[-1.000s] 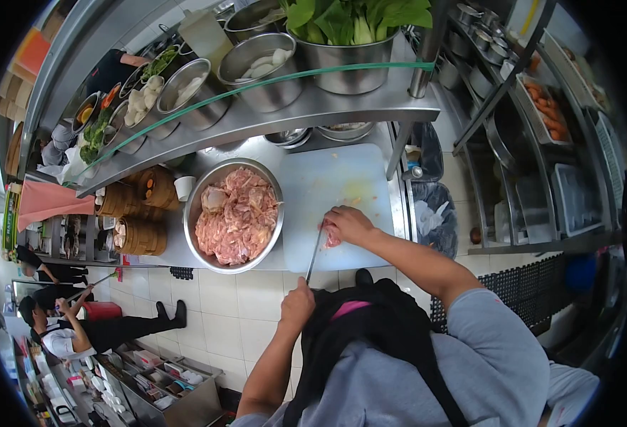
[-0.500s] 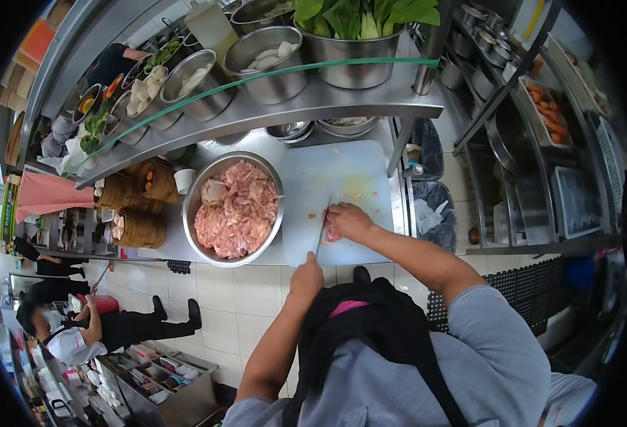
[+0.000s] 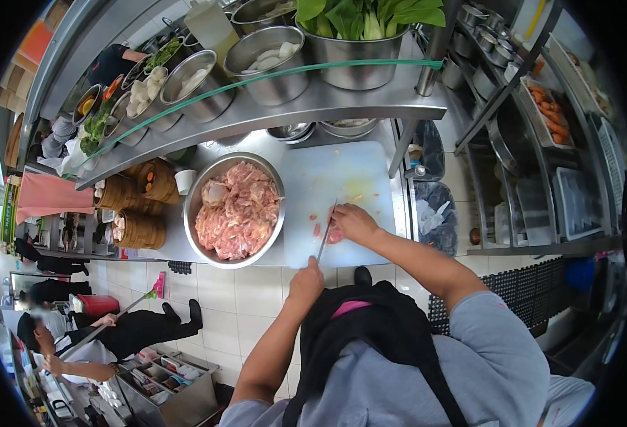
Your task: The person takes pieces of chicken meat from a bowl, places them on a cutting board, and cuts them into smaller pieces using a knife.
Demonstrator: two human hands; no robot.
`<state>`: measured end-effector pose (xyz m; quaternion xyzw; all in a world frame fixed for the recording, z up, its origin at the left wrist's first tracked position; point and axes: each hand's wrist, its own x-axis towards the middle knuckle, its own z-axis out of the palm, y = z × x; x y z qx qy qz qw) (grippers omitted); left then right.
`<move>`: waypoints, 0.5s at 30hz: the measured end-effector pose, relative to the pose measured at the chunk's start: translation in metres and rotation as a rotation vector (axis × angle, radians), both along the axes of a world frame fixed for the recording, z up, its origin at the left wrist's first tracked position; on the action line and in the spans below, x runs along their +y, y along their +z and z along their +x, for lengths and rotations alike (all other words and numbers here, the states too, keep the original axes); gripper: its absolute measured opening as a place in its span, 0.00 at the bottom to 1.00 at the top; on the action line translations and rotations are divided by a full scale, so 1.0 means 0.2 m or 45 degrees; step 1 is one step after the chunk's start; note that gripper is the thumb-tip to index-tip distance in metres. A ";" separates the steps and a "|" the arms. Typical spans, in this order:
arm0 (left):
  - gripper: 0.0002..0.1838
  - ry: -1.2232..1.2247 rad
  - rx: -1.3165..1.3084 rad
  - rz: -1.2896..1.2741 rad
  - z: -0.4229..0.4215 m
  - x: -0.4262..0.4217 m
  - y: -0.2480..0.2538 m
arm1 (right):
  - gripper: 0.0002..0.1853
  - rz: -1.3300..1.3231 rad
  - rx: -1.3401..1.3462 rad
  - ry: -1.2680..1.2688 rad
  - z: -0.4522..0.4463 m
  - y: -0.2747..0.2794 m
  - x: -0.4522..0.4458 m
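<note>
My left hand (image 3: pixel 306 282) is wrapped around the handle of a knife (image 3: pixel 327 238), its blade pointing away from me over a white cutting board (image 3: pixel 306 164). With fingers bent, my right hand (image 3: pixel 356 225) holds down a small piece of raw meat (image 3: pixel 335 233) right beside the blade. A cut strip of meat (image 3: pixel 316 230) and small scraps lie on the board, left of the knife. To the left stands a big steel bowl (image 3: pixel 190 226) heaped with raw meat (image 3: pixel 236 213). My right fingertips are partly hidden by the blade.
Above the board runs a steel shelf (image 3: pixel 256 122) carrying steel containers, one with leafy greens (image 3: pixel 360 18). Bamboo steamers (image 3: pixel 139 228) and a white cup (image 3: pixel 185 181) stand left of the bowl. At lower left a co-worker (image 3: pixel 89 349) holds a long-handled floor tool with a pink head (image 3: pixel 159 286).
A strip of meat now lies apart, left of the blade. The knife and my right hand have shifted slightly right. The co-worker's tool has swung into view over the floor.
</note>
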<state>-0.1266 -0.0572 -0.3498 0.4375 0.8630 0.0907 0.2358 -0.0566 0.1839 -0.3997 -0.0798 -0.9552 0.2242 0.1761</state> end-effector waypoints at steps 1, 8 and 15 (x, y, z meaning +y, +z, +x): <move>0.12 0.038 -0.015 0.051 -0.01 0.05 -0.03 | 0.10 0.031 -0.050 0.015 0.00 0.02 0.00; 0.13 0.029 0.002 0.039 -0.02 0.06 -0.08 | 0.08 0.056 -0.094 0.059 0.00 -0.03 0.01; 0.11 0.065 0.028 -0.090 -0.04 -0.26 0.06 | 0.08 -0.346 0.100 -0.057 0.07 0.08 0.00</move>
